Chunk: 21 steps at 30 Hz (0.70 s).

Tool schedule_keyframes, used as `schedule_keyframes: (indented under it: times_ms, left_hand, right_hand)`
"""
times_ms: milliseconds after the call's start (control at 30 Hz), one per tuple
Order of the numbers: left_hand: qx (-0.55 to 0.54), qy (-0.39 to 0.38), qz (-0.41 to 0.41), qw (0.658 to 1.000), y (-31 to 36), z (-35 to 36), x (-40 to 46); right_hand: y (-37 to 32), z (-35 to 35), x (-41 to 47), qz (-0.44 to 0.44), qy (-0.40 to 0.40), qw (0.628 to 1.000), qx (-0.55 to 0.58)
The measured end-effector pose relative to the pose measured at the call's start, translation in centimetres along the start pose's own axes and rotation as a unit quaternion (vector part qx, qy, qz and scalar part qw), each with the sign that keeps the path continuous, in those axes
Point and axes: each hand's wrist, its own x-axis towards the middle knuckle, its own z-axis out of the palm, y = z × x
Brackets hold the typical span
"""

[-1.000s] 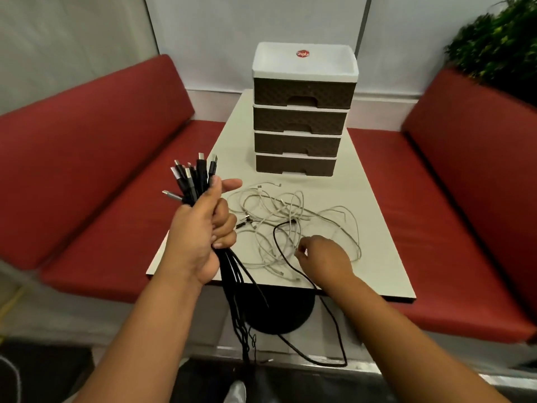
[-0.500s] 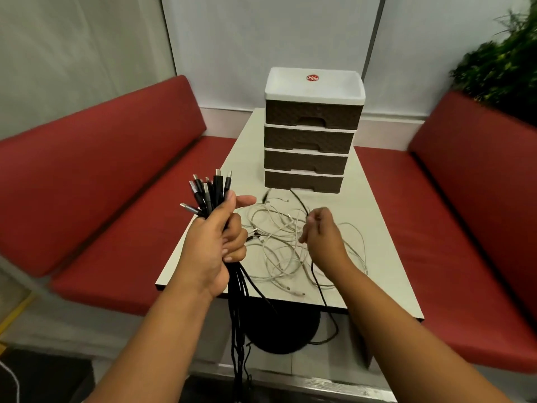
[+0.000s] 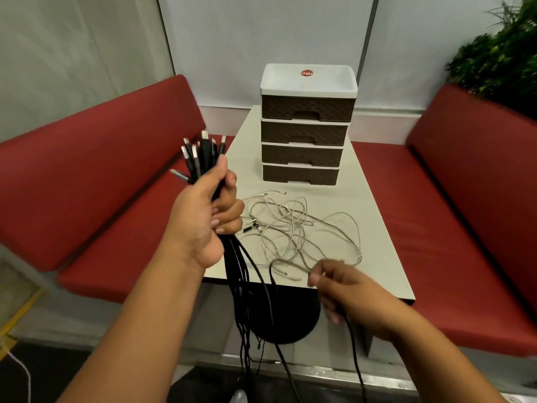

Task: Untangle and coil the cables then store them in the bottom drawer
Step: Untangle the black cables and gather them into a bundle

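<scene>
Red booth seats (image 3: 96,181) flanked a small white table (image 3: 374,228), with a four-drawer organizer (image 3: 305,132) at its far end and its bottom drawer (image 3: 300,175) closed. White cables (image 3: 299,231) lay tangled on the tabletop. The left hand (image 3: 203,222) clenched a bundle of black cables (image 3: 203,155), plugs up. The right hand (image 3: 345,289), blurry, pinched one black cable (image 3: 353,344) near the table's front edge.

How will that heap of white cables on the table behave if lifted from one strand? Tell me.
The white cables look thin and lie in loose crossed loops, so they would likely sag limply. Because strands overlap, lifting one probably drags others along. They seem light and should slide easily on the smooth table.
</scene>
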Motion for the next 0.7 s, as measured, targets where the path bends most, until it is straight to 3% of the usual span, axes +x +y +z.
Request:
schedule_keyframes:
  times_ms: [67, 100, 167, 200, 267, 333, 400, 567, 700]
  left_hand:
    - [0.007, -0.009, 0.002, 1.0, 1.0, 0.7, -0.2]
    - [0.014, -0.014, 0.001, 1.0, 1.4, 1.1, -0.2]
    - [0.027, -0.022, 0.001, 0.999, 1.8, 1.9, -0.3]
    - [0.034, -0.025, 0.001, 0.999, 1.8, 2.2, -0.3]
    - [0.047, -0.031, 0.001, 0.998, 1.5, 3.0, -0.2]
    - [0.05, -0.037, -0.002, 0.998, 1.0, 3.8, -0.3]
    - [0.051, -0.036, -0.005, 0.998, 0.6, 4.4, -0.1]
    - [0.033, -0.024, 0.015, 0.999, 2.6, 4.4, 0.9]
    - [0.042, -0.033, 0.028, 0.998, 3.8, 5.4, 1.2]
  right_hand:
    - [1.4, 0.9, -0.3, 0.07, -0.025, 0.984, -0.161]
    - [2.0, 1.4, -0.3, 0.081, -0.021, 0.959, -0.27]
    - [1.7, 2.6, 0.0, 0.05, 0.035, 0.922, -0.382]
    - [0.9, 3.2, 0.0, 0.013, 0.076, 0.936, -0.344]
    - [-1.7, 4.2, -0.1, -0.057, 0.116, 0.984, -0.126]
    - [-4.5, 5.2, -0.4, -0.083, 0.056, 0.993, 0.067]
    - [-5.8, 5.8, -0.7, -0.111, 0.031, 0.991, 0.07]
    - [-4.3, 5.3, -0.7, -0.167, 0.09, 0.976, 0.11]
    - [-2.8, 5.0, -0.8, -0.243, 0.083, 0.965, 0.062]
